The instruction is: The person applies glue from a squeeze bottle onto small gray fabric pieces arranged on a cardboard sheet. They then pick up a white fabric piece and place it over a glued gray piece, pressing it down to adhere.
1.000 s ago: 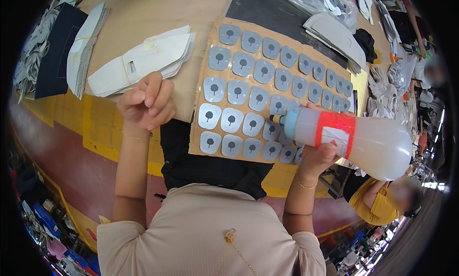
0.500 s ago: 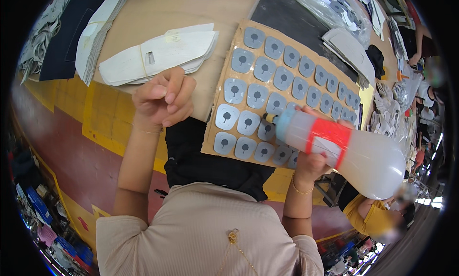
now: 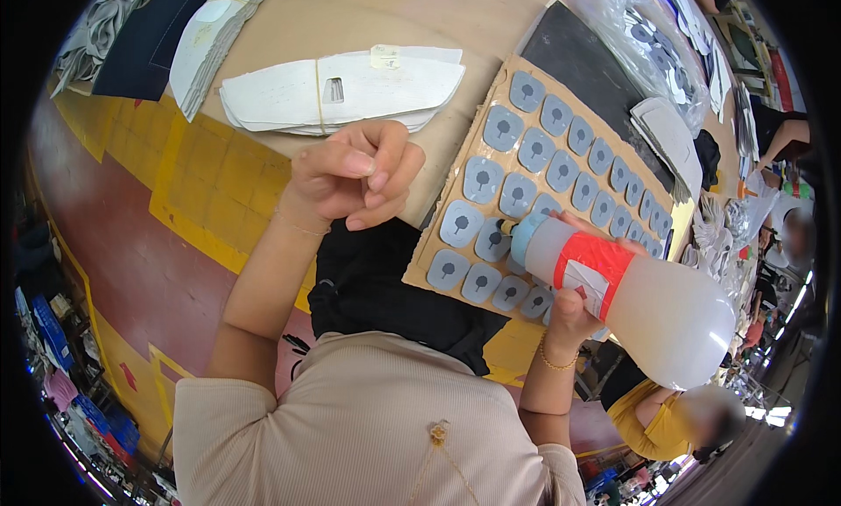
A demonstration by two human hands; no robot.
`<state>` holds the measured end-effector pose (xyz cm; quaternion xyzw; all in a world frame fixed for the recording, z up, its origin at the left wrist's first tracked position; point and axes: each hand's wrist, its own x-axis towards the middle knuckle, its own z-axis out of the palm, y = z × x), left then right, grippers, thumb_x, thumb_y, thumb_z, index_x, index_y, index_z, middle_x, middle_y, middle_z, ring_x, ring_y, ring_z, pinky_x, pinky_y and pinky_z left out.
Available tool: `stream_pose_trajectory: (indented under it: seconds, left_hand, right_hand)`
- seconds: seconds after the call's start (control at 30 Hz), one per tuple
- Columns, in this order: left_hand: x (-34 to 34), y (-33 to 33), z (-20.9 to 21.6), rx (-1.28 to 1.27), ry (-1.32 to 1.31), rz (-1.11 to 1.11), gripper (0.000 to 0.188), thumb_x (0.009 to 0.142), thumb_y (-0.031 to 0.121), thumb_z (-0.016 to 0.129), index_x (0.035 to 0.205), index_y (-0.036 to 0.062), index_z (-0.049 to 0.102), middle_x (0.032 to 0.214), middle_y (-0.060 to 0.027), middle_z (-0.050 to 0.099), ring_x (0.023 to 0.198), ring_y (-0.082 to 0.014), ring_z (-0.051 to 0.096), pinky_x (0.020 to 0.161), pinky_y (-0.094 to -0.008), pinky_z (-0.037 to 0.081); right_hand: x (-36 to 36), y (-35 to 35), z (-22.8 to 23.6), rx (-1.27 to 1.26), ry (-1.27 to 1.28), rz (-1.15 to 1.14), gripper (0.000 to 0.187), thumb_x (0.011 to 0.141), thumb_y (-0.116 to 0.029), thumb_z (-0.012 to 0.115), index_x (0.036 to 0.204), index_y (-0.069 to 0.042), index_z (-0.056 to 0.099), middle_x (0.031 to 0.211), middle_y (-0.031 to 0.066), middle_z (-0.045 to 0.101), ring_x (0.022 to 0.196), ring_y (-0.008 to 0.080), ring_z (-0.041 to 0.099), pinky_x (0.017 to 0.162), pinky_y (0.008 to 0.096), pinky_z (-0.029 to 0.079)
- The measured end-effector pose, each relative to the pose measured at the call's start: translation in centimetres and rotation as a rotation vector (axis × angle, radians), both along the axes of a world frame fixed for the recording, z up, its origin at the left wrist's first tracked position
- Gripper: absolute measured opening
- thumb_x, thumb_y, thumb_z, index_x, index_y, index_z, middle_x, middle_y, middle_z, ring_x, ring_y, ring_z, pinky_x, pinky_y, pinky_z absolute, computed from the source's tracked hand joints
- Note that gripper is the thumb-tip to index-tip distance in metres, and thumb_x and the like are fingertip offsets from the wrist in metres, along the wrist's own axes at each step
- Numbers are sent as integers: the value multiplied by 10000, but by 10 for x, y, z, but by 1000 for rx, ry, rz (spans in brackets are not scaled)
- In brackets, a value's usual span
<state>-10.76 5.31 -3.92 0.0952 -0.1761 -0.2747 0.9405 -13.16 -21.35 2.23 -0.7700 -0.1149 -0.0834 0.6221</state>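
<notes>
Milky-white contents (image 3: 670,322) show through the bottle (image 3: 613,274) the right hand (image 3: 571,320) grips; the left hand (image 3: 355,169) curls loosely.

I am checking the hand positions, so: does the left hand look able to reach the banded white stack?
Probably yes: the left hand shows no object and appears close to the near edge of the white stack, with nothing visible between them.

Head-worn fisheye — downward, close-in
</notes>
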Motion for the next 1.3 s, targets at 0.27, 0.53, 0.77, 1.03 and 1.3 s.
stream_pose_trajectory:
  seconds: [0.27, 0.53, 0.77, 1.03, 1.3]
  left_hand:
    - [-1, 1, -1, -32, 26, -14, 131, 807, 109, 545, 749, 0, 503, 694, -104, 487, 405, -165, 470, 382, -262, 386]
    - [-1, -1, -1, -32, -10, 11, 145, 822, 117, 518, 758, -11, 493, 670, -108, 470, 402, -161, 452, 343, -246, 365]
    - [-2, 0, -1, -42, -11, 8, 155, 817, 124, 528, 748, -9, 487, 679, -113, 472, 390, -158, 444, 343, -256, 363]
    - [-3, 0, -1, -42, -5, 10, 143, 808, 115, 530, 750, -9, 489, 689, -120, 475, 376, -164, 441, 345, -264, 362]
    - [-1, 0, -3, -35, -7, -20, 124, 812, 115, 538, 770, 4, 500, 702, -104, 487, 390, -158, 447, 366, -260, 372]
  right_hand:
    - [11, 16, 12, 362, 47, -45, 786, 660, -467, 775, 1185, -127, 299, 1066, 265, 591, 1002, 359, 595, 892, 520, 465]
    - [12, 25, 8, 82, 38, 92, 813, 629, -368, 827, 1191, -81, 314, 1087, 262, 589, 1019, 344, 590, 905, 405, 467]
    - [10, 36, 8, 57, 60, 143, 812, 627, -349, 831, 1201, -88, 319, 1101, 269, 580, 1033, 359, 581, 898, 416, 472]
    - [7, 13, 24, 560, -54, 115, 802, 649, -445, 779, 1241, -118, 348, 1141, 223, 556, 1064, 384, 540, 937, 481, 428]
    - [-19, -26, 30, 585, 37, 300, 829, 621, -344, 826, 1236, -65, 346, 1136, 194, 548, 1080, 341, 544, 965, 490, 426]
